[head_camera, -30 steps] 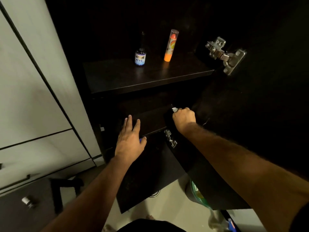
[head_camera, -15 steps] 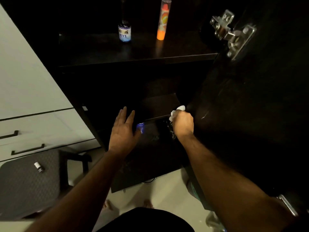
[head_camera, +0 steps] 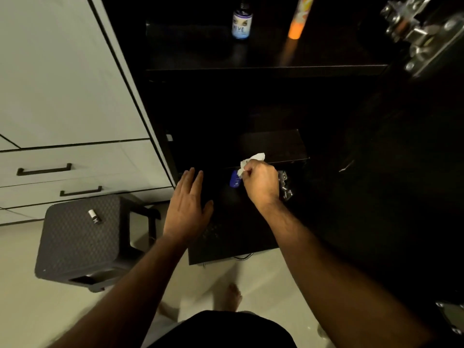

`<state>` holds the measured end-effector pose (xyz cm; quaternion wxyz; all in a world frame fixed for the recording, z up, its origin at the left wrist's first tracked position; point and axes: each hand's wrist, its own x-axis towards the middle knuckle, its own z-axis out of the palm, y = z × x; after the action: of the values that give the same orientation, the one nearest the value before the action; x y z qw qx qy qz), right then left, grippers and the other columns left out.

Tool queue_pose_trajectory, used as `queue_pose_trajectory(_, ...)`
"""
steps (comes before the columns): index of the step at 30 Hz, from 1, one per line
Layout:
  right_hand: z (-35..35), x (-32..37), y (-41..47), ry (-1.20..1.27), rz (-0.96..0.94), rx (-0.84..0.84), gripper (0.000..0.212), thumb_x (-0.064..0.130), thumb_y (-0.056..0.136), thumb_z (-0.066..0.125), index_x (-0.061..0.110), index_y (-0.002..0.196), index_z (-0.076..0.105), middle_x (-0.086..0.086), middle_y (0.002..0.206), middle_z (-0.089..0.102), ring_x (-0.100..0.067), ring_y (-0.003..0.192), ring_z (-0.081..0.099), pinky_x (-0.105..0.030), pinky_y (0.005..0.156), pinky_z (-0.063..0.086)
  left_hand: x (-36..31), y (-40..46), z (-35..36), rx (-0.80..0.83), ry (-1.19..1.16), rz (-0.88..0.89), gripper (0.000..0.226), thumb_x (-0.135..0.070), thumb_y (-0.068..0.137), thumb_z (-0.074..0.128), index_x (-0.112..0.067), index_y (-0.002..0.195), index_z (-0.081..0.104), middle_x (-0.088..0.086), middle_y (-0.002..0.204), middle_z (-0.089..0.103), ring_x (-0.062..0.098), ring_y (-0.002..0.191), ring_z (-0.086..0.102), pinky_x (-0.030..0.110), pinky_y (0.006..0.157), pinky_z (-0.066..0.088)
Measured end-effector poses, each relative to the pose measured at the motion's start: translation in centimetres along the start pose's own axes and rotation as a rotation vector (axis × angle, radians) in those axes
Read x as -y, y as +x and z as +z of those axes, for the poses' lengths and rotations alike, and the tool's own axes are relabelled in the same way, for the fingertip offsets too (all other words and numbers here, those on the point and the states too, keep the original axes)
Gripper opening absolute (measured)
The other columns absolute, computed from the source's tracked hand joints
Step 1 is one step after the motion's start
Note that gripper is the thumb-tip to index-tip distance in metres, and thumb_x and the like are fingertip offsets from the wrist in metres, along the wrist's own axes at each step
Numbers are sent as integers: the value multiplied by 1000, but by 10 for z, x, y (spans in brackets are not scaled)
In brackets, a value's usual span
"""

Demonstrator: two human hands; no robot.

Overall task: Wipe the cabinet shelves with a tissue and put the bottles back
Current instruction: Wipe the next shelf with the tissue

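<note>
- Right hand [head_camera: 259, 183], centre of frame: fingers curled round a crumpled white tissue [head_camera: 252, 162], held at the front edge of the lower shelf [head_camera: 273, 146].
- Left hand [head_camera: 187, 204], just left of centre: fingers straight and apart, palm down, holding nothing; whether it touches the dark surface beneath cannot be told.
- Small blue bottle [head_camera: 235, 179] stands just beside the right hand, to its left, below the lower shelf's edge; what it rests on is too dark to make out.
- Upper shelf [head_camera: 263, 54], top of frame: labelled dark bottle [head_camera: 241, 23] and orange tube [head_camera: 298, 18] stand upright, apart.
- Small vial [head_camera: 94, 216] lies on a dark stool [head_camera: 82, 237], lower left, well apart from the cabinet.
- Judgement: wiping of the lower shelf appears in hand. Two items look put back; the blue bottle and the vial likely remain.
</note>
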<state>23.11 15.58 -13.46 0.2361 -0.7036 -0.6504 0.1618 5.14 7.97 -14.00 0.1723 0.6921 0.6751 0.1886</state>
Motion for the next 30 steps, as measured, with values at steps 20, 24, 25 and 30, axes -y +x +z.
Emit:
queue_pose_trajectory(20, 83, 142, -48, -30, 44, 15, 9, 14, 92, 63, 10, 91, 72, -6, 92, 73, -19, 87, 69, -30, 81, 56, 130, -33, -77, 76, 3, 134, 73, -34, 94, 55, -14, 154, 17, 12, 161, 16, 25, 149, 11, 37, 121, 13)
queue_pose_trajectory(24, 88, 136, -59, 45, 34, 177, 10, 10, 88, 66, 14, 81, 72, 0, 83, 71, -11, 79, 66, -34, 81, 57, 138, -33, -75, 85, 6, 119, 74, -34, 93, 57, -14, 153, 20, 12, 160, 19, 25, 149, 14, 42, 120, 19)
queue_pose_trajectory(25, 89, 134, -65, 56, 25, 200, 10, 10, 87, 67, 15, 80, 72, 1, 82, 71, -10, 77, 65, -33, 80, 57, 136, -34, -74, 85, -6, 111, 74, -34, 93, 57, -14, 153, 19, 12, 160, 19, 25, 148, 15, 42, 120, 20)
queue_pose_trajectory(30, 92, 126, -85, 168, -22, 184, 8, 8, 85, 69, 15, 82, 70, 3, 83, 70, -8, 77, 64, -25, 73, 55, 121, -41, -65, 87, -58, 75, 75, -27, 93, 59, -12, 153, 18, 12, 158, 24, 26, 144, 26, 39, 118, 25)
